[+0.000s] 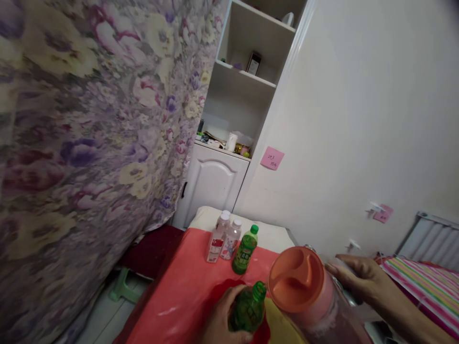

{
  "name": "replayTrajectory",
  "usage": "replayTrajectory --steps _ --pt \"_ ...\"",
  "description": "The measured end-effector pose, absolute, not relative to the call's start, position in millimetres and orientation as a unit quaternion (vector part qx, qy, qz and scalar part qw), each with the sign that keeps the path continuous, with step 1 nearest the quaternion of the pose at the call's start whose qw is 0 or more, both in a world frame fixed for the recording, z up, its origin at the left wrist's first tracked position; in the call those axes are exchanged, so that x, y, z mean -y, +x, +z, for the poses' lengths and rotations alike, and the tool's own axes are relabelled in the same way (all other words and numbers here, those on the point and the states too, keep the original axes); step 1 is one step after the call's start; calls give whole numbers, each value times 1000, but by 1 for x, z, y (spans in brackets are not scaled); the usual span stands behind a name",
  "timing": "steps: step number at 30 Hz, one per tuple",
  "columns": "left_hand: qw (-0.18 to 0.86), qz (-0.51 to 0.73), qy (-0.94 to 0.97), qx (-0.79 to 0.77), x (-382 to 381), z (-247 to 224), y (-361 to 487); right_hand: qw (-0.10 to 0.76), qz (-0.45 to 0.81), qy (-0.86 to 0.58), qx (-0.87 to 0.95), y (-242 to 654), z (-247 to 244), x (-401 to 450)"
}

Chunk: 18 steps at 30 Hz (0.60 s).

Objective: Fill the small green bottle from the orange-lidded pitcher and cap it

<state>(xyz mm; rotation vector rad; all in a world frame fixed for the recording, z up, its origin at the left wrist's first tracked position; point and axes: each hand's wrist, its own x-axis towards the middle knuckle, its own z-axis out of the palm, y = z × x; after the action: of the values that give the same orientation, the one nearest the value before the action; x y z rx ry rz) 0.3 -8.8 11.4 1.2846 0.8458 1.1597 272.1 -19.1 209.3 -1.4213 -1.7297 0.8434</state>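
Observation:
My left hand [224, 317] is wrapped round an uncapped green bottle [248, 308] at the bottom centre. To its right, a large clear pitcher with an orange lid [296, 279] tilts toward the bottle's mouth, pinkish inside. My right hand [353, 273] is closed at the pitcher's handle side. Behind the held bottle stands a capped green bottle [245, 251] with a label. Beside that one are clear bottles with white caps [218, 239]. Something red lies beneath my left hand, partly hidden.
A red cloth [172, 291] covers the table. A floral curtain [107, 143] hangs at the left, above a green stool [124, 286]. Behind the table are a white cabinet [215, 179] and a wall with a pink note [272, 158]. A striped bed cover [426, 282] is at the right.

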Motion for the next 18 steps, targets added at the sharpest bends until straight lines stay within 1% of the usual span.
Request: replayTrajectory --steps 11,18 --pt "559 486 557 -375 10 18 -2 368 334 -551 671 272 210 18" --pt "556 489 555 -378 10 19 -1 354 336 -558 671 270 214 21"
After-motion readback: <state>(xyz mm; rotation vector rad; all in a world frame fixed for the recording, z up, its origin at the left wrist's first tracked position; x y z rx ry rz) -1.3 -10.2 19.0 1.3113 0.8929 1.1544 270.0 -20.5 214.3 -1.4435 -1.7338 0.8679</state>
